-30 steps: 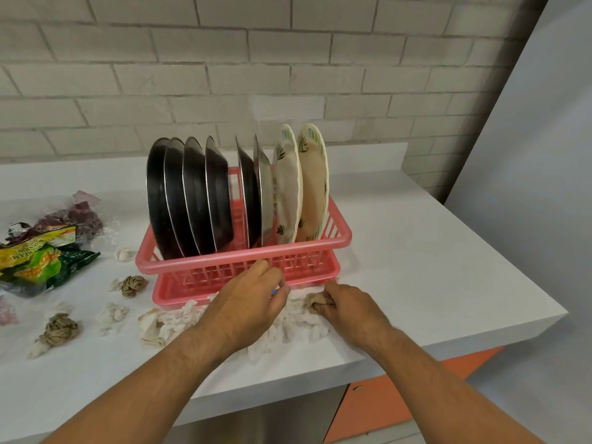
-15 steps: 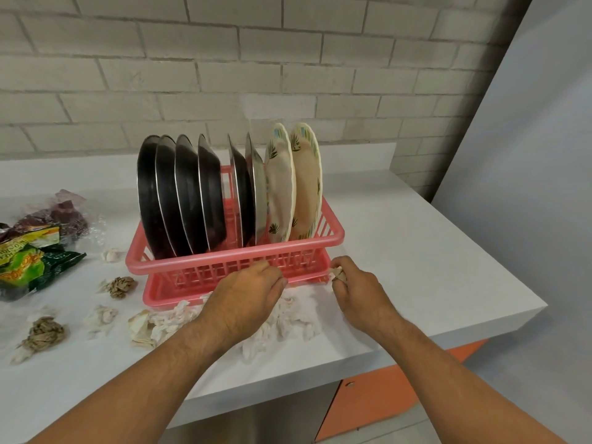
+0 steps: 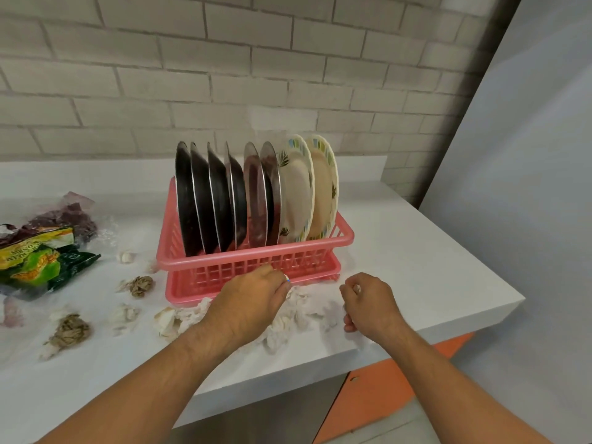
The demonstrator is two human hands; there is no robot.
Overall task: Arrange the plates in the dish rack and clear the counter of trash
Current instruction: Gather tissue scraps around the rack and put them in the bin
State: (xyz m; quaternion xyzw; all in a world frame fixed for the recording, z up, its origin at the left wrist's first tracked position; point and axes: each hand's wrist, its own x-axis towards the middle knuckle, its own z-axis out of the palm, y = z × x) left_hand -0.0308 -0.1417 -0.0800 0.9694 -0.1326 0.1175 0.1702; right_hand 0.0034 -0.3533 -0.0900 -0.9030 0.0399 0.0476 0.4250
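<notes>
A pink dish rack point(image 3: 344, 233) stands on the white counter point(image 3: 416, 267) and holds several upright steel plates point(image 3: 211, 200) and two cream patterned plates point(image 3: 299, 190). A pile of crumpled white tissue point(image 3: 298, 310) lies against the rack's front. My left hand point(image 3: 253, 299) rests on that pile with fingers curled around tissue. My right hand point(image 3: 368, 302) hovers just right of the pile, fist closed, with a scrap of white tissue showing between its fingers.
Green and yellow snack wrappers point(image 3: 38, 261) and a clear bag point(image 3: 70, 213) lie at the left. Brown paper wads point(image 3: 69, 331) point(image 3: 141, 285) and small white scraps point(image 3: 123, 315) dot the counter. The counter edge runs just below my hands; an orange cabinet point(image 3: 384, 392) sits beneath.
My right hand pulled back from the rack's front corner toward the counter edge and closed into a fist. The left hand stayed on the tissue pile. The camera view shifted left.
</notes>
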